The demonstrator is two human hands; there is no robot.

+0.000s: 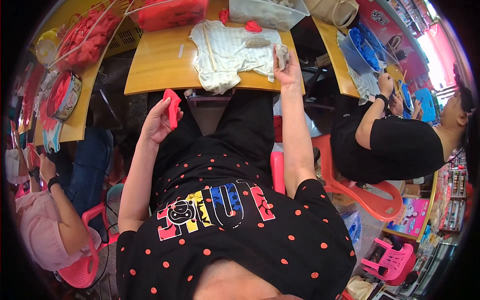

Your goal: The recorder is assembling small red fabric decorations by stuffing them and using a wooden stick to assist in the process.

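My left hand (158, 121) is closed on a small, limp red piece (172, 105), held in front of the table's near edge. My right hand (289, 74) reaches over the table's right side, its fingers around a small grey-beige piece (282, 54). Both pieces look soft, but their exact kind cannot be made out. Spread over the wooden table (155, 67) lies a white striped cloth garment (220, 57). On that garment rest a thin wooden stick (208, 47) and another grey-beige piece (257, 42).
Behind the garment stand a bin of red pieces (167, 12) and a clear bin (267, 15) of greyish ones. Two red pieces lie near them. A co-worker (405, 147) sits right by a blue-filled tub (361, 50); another person (55, 225) sits left. Below the table are my legs.
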